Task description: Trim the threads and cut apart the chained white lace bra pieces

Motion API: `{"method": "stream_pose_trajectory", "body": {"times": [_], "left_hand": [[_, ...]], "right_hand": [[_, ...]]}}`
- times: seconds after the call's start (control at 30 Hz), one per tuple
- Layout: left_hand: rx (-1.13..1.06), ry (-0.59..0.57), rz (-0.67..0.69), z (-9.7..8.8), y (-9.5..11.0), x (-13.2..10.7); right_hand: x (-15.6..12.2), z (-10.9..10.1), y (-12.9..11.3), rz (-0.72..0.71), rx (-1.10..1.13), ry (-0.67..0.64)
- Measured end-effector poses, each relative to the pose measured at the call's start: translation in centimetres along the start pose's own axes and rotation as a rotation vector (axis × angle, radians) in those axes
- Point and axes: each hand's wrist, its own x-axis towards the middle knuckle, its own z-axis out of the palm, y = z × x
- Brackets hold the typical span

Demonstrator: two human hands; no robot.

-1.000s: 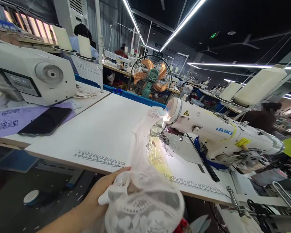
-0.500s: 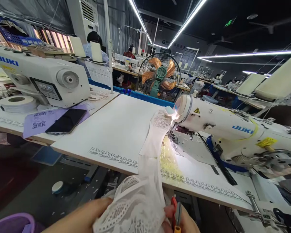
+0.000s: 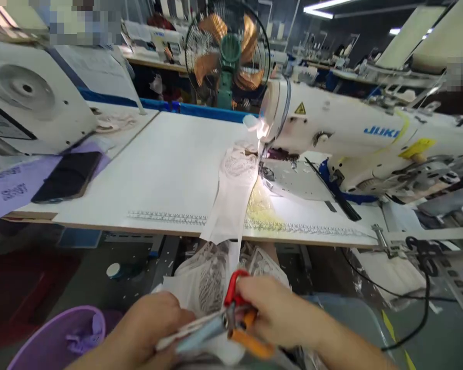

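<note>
Head view: both hands low at the table's near edge, white lace fabric (image 3: 233, 192) and scissors (image 3: 227, 319) between them.
Left hand (image 3: 154, 324): fingers curled tight, grasping the fabric's hanging part; exact pinch blurred. Right hand (image 3: 270, 308): fingers wrapped round the red and orange handles, blades pointing across toward left hand; whether they touch cloth, cannot tell. Fabric runs from beside the lit needle area of the JUKI sewing machine (image 3: 343, 123), over the white tabletop (image 3: 165, 164) and its printed ruler, then down past the edge. Yellow translucent piece (image 3: 260, 205) just right of it. Black phone (image 3: 67, 177) on purple paper (image 3: 13, 187), left. Purple bin (image 3: 42, 336) lower left; fan (image 3: 230, 49) behind table.
</note>
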Motion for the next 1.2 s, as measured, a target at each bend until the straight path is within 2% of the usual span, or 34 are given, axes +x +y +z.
{"method": "stream_pose_trajectory", "body": {"times": [0.07,0.17,0.23,0.37,0.43,0.53,0.6,0.67,0.73,0.83,0.93,1.03,1.2], "left_hand": [[-0.104,-0.026,-0.165,-0.4,-0.7,-0.2],[-0.274,-0.004,-0.504,-0.4,-2.1,-0.2],[-0.306,-0.049,-0.576,-0.2,-3.2,0.1],[-0.125,-0.13,-0.506,-0.8,-5.6,0.9],[0.023,-0.192,-0.509,-1.6,-6.5,1.2],[0.143,-0.392,-0.495,-2.6,-6.5,1.4],[0.141,-0.464,-0.414,-2.5,-5.8,1.6],[0.111,-0.405,-0.285,-1.6,-4.8,1.9],[0.077,-0.286,-0.153,-0.1,-3.9,2.4],[0.053,-0.177,-0.043,2.1,-3.1,3.3],[-0.02,-0.149,-0.108,3.1,-3.0,4.1],[-0.15,-0.158,-0.23,3.0,-2.9,4.6],[-0.368,-0.179,-0.351,2.7,-1.9,5.9]], "right_hand": [[0.0,-2.5,0.4,-0.02,-0.038,0.042],[1.1,-5.1,1.5,0.007,-0.09,0.059],[2.0,-5.9,1.9,0.064,-0.18,0.053],[2.9,-5.0,1.1,0.09,-0.242,0.016],[2.9,-3.9,0.3,0.02,-0.163,-0.104],[2.8,-2.8,-0.7,-0.074,-0.018,-0.297],[3.0,-2.9,-0.8,-0.059,0.003,-0.29],[3.3,-3.5,-0.5,-0.019,-0.014,-0.226],[3.6,-4.2,-0.1,-0.005,-0.028,-0.181],[3.6,-5.1,0.5,-0.005,-0.061,-0.15],[3.1,-6.0,1.0,0.009,-0.108,-0.13],[2.6,-6.9,1.3,0.022,-0.114,-0.092],[2.5,-7.5,1.5,-0.014,-0.085,-0.078]]}}
